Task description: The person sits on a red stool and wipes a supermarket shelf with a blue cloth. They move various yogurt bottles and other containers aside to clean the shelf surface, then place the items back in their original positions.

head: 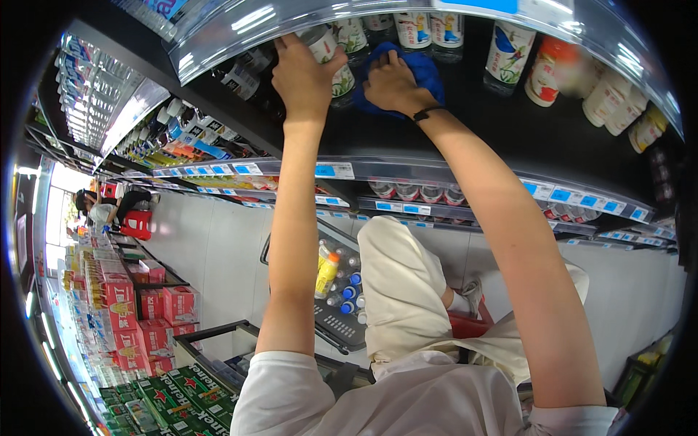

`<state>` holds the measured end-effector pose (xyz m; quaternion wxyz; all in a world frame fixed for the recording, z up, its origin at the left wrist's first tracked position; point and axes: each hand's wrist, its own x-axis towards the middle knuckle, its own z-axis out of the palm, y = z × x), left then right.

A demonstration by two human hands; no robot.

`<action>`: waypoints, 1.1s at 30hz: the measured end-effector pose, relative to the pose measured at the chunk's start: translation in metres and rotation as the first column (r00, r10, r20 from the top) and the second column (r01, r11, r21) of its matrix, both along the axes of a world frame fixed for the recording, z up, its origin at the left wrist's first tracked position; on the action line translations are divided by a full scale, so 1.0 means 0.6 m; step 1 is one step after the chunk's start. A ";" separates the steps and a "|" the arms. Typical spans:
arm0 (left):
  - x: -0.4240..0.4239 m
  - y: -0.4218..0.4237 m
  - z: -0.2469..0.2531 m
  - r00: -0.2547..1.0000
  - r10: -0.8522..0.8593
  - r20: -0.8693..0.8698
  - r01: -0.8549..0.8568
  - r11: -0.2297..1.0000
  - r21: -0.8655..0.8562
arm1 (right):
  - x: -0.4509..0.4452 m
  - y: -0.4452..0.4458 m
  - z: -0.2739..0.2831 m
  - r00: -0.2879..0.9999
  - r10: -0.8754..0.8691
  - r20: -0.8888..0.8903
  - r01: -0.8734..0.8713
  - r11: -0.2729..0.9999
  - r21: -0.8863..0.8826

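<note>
My left hand [304, 76] reaches onto the black shelf [376, 136] and grips a clear bottle with a white label [320, 44]. Its fingertips are partly hidden behind the bottle. Just beside the thumb stands another bottle with a plant-print label [343, 83]. To the right, my right hand [391, 84] presses a crumpled blue cloth [428, 71] against the shelf surface, fingers bent over it. Behind the cloth stand several labelled bottles [413, 31]. Farther right is a tall bottle with a bird print [508, 54], then an orange-capped bottle [542, 71].
An upper shelf edge [262, 32] hangs close above my hands. Price tags line the front rail [334, 170]. Below, a grey basket [341, 327] holds several bottles beside my knee. Stacked drink cartons [182, 305] stand left; a person [103, 210] sits farther along the aisle.
</note>
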<state>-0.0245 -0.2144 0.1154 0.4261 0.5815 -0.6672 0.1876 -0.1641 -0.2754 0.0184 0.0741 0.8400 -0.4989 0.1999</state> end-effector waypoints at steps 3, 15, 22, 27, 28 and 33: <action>-0.001 0.001 -0.007 1.000 0.017 0.000 -0.017 1.000 0.009 | -0.009 -0.007 -0.021 0.995 0.088 0.049 -0.083 0.991 -0.105; -0.001 -0.004 0.001 0.999 -0.035 0.021 0.034 0.999 0.033 | -0.035 0.012 -0.027 0.987 0.114 0.112 -0.101 0.988 -0.117; 0.001 -0.020 0.004 0.985 -0.170 0.038 0.169 0.985 0.030 | -0.176 0.106 0.031 0.756 0.230 0.613 -0.483 0.828 0.285; -0.034 -0.038 0.021 0.922 -0.225 0.314 0.201 0.974 0.106 | -0.252 0.142 0.021 0.629 0.185 0.755 -0.542 0.801 0.255; -0.032 -0.049 0.028 0.886 -0.238 0.399 0.205 0.971 0.123 | -0.261 0.150 0.020 0.622 0.176 0.763 -0.541 0.801 0.256; -0.076 -0.083 0.044 0.840 -0.148 0.523 0.092 0.987 0.132 | -0.282 0.176 0.021 0.640 0.100 0.762 -0.482 0.825 0.296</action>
